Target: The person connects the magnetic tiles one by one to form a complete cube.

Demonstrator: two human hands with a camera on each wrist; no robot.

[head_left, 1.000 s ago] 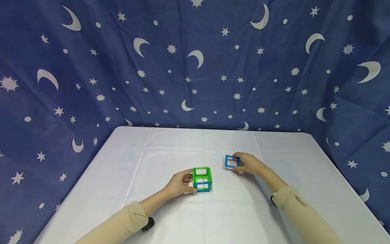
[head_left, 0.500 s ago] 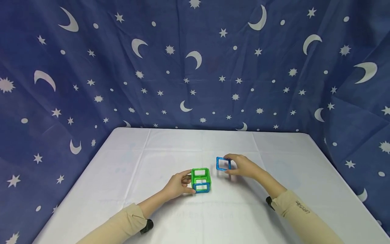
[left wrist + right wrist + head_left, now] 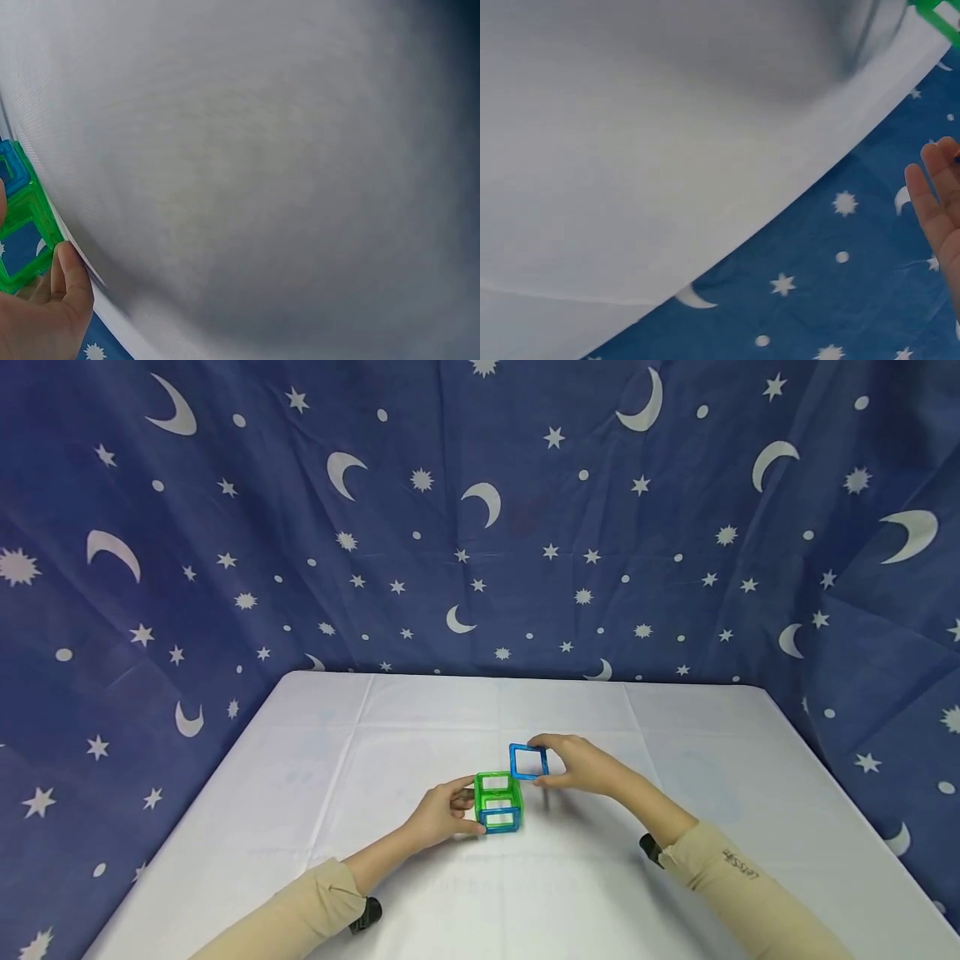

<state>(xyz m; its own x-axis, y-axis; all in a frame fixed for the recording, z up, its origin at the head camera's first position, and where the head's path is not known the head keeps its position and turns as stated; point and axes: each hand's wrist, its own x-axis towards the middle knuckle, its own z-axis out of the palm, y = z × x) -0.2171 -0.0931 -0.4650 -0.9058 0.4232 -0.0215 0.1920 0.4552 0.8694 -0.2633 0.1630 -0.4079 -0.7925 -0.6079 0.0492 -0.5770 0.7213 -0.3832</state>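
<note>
On the white table there's one little see-through box, mostly green with one blue panel on the near side, and the left hand has it gripped by its left side, thumb toward the front, some fingers hidden behind the others. Loose pieces: just one, a blue square pinched at its right edge by the right hand, upright-ish by the box's far right corner. Can't tell if they're touching, they overlap from the head cam. Wrist cams are rough tbh: the left one cuts the box off at the frame edge, the right one gets only a green corner plus part of the hand, and I can't make out the square there. Two tan sleeves, both cropped at the bottom.
</note>
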